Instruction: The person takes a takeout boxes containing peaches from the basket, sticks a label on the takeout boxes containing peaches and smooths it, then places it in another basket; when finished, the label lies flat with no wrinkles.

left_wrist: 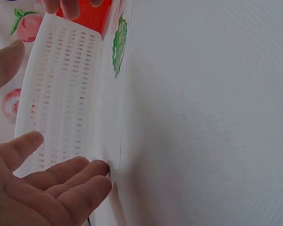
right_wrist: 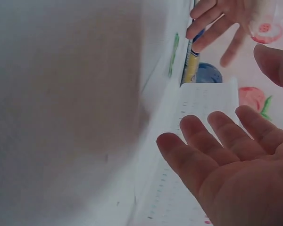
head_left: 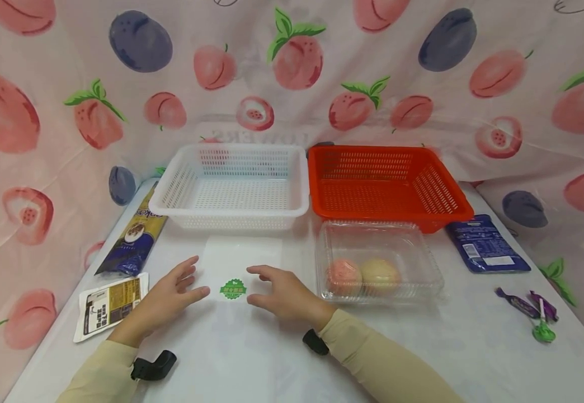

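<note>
A flat white sheet or bag (head_left: pixel 244 252) with a green scalloped emblem lies on the table between the two hands; which of the two it is I cannot tell. My left hand (head_left: pixel 170 296) is held at its left side, fingers spread and loosely bent, with nothing in it. Opposite, my right hand (head_left: pixel 288 295) faces inward, also holding nothing. Both wrist views show parted fingers and bare palms. A clear lidded plastic box (head_left: pixel 413 252) stands just right of the right hand, with a pink ball-shaped item (head_left: pixel 344 277) and a pale yellow one (head_left: pixel 380 275) inside.
A white basket (head_left: pixel 229 221) and a red basket (head_left: pixel 392 215) stand behind. On the left lie a blue-and-gold packet (head_left: pixel 133 232) and a white-edged pouch (head_left: pixel 108 308). At right are a dark blue packet (head_left: pixel 485 243), purple-wrapped candies (head_left: pixel 518 303) and a green lollipop (head_left: pixel 544 332).
</note>
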Tool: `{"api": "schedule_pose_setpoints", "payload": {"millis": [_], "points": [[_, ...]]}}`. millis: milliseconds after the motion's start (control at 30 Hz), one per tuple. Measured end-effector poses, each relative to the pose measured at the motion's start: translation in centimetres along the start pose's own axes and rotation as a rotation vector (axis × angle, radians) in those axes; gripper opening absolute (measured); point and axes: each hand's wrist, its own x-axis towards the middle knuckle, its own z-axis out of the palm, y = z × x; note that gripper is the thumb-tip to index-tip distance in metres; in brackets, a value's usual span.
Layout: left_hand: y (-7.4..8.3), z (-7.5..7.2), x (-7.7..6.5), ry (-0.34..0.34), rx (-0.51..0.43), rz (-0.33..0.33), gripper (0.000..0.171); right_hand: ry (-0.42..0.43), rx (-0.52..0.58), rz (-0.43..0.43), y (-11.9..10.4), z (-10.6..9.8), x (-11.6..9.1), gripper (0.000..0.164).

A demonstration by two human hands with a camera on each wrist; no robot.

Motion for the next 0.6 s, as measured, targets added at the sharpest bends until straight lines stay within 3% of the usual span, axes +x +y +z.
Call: {"api": "schedule_pose_setpoints", "payload": {"millis": [300,600], "points": [[0.22,0.29,0.06,-0.023,-0.005,-0.002,0.092,-0.016,-0.056,0.042,0.56,0.28,0.38,0.058],[0.47,0.58,0.42,-0.01,-0.036,-0.021,0.089,-0.036,-0.044,0.088,0.62,0.13,0.58,0.061]]}}
